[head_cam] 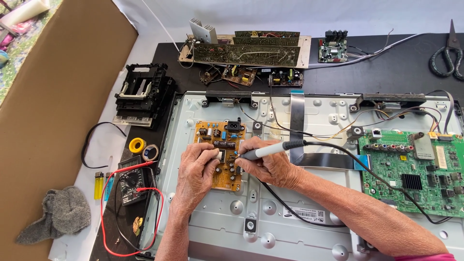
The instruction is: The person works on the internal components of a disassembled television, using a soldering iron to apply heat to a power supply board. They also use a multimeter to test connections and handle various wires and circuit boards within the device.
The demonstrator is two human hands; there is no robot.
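Observation:
An orange-brown power board (220, 137) is mounted on the grey metal back panel (309, 212) of a flat screen. My left hand (197, 169) lies on the board's left half, fingers curled, with a red test lead running under it. My right hand (268, 163) holds a grey pen-shaped tool (270, 150) with a black cord, its tip touching components near the middle of the board. I cannot tell whether the left fingers pinch a probe.
A green main board (411, 174) sits at the right of the panel. A black multimeter (133, 181) with red leads, tape rolls (143, 147), lighters (99, 186), a grey rag (58, 215), a black drive frame (144, 94), spare boards (251, 53) and scissors (447, 55) lie around.

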